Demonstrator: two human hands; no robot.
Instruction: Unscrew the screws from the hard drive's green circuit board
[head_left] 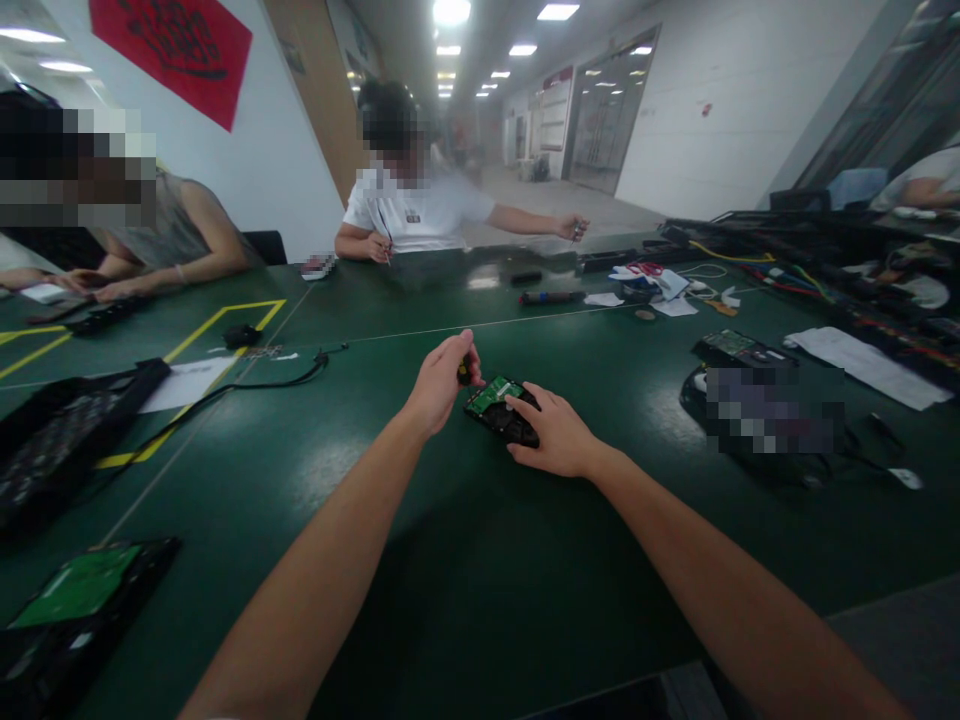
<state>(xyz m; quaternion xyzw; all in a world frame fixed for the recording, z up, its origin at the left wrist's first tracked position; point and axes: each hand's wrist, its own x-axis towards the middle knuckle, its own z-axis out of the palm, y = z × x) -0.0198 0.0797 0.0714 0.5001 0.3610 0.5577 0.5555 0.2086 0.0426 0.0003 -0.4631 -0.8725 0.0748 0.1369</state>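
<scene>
A hard drive with a green circuit board facing up lies on the dark green table in front of me. My right hand grips it from the right, thumb on the near side and fingers over the top and far edge. Just beyond the drive's left corner, my left hand is closed around the black and yellow handle of what looks like a small screwdriver. Its tip is too small to make out.
At left are a similar device with a green board, a black casing and a black cable. A dark device, white paper and a wire-filled chassis occupy the right. Two people sit opposite and left.
</scene>
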